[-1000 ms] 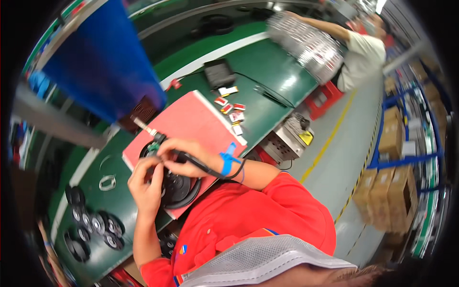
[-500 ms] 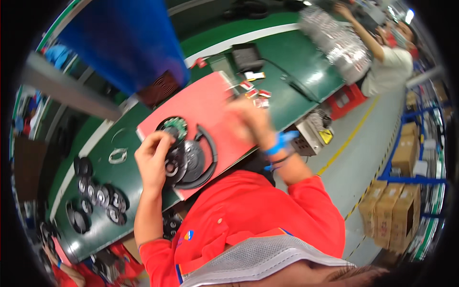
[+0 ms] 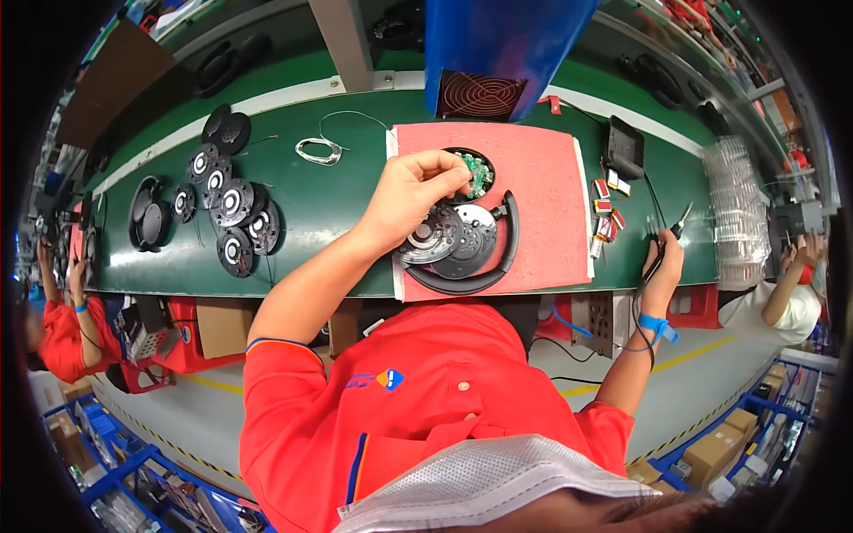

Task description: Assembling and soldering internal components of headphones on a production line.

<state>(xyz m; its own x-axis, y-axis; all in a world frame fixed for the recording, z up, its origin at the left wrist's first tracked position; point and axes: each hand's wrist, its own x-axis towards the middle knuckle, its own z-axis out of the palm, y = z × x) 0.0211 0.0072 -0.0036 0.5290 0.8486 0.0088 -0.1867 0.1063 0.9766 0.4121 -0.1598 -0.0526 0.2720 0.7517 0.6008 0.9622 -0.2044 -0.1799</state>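
Note:
A headphone lies on the pink mat (image 3: 542, 178), its black headband (image 3: 511, 235) curving round the near right side. At its far end, an ear cup holds a green circuit board (image 3: 481, 178). My left hand (image 3: 416, 195) is closed in a pinch at this board's left edge; whatever is between the fingertips is hidden. Just below that hand lie a round speaker plate (image 3: 433, 235) and a dark ear-cup disc (image 3: 471, 244). Off the mat to the right, my right hand (image 3: 665, 259) is wrapped round a soldering iron (image 3: 681, 222), tip pointing up and away.
Several loose speaker discs (image 3: 233, 202) and a black ear-cup pair (image 3: 149, 218) lie on the green table at left. A coil of thin wire (image 3: 318, 151) sits behind. Small red-and-white battery packs (image 3: 604, 206), a black box (image 3: 625, 147) and stacked clear trays (image 3: 737, 213) stand at right. A blue fan unit (image 3: 484, 93) overhangs the mat.
My view has swung round to face the table squarely. My right hand, blurred over the mat before, is now off to its right with the soldering iron. My left hand stays by the circuit board.

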